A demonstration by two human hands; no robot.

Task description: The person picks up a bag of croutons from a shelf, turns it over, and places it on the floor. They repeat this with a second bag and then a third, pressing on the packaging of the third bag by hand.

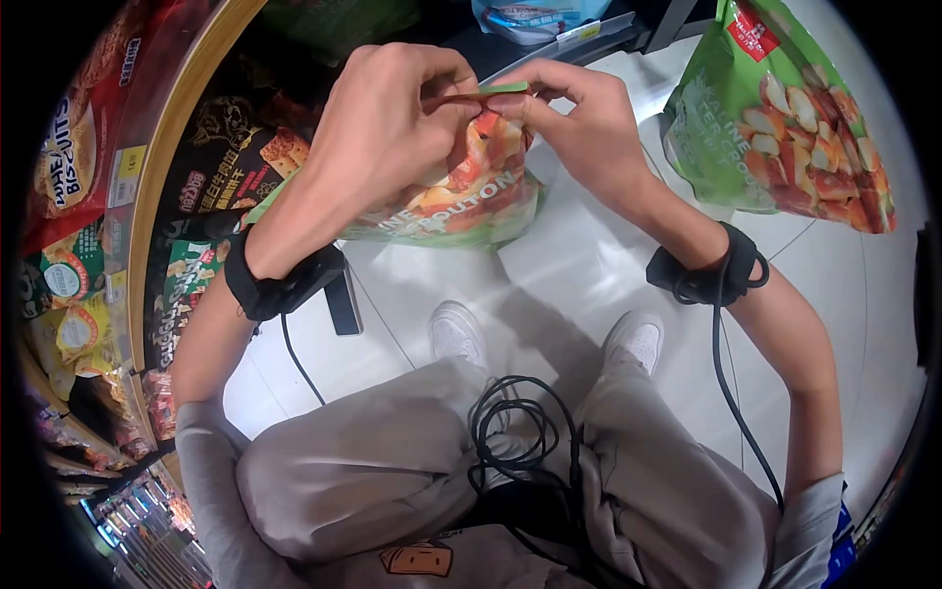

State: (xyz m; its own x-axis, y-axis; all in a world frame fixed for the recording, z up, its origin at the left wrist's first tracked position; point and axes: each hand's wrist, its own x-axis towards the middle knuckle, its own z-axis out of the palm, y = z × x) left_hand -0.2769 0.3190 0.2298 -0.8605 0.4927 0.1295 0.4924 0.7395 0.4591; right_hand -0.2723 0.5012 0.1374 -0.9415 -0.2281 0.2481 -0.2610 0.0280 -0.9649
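Note:
A green crouton bag (471, 201) with bread pieces printed on it hangs in front of me, tilted, above the tiled floor. Both hands pinch its top edge. My left hand (388, 123) is closed on the edge's left part, its back toward me and its fingertips partly hidden. Close beside it, my right hand (589, 123) grips the right part between thumb and curled fingers. A second green crouton bag (785, 128), of matching print, stands on the floor to the right of my right hand, out of its touch.
Shelves of snack packets with a wooden edge (162, 147) curve along the left. A black phone-like object (341, 302) lies on the floor. Coiled black cable (515, 432) rests between my legs, and cables run to both wrist bands. A blue-white packet (535, 20) sits on a low shelf ahead.

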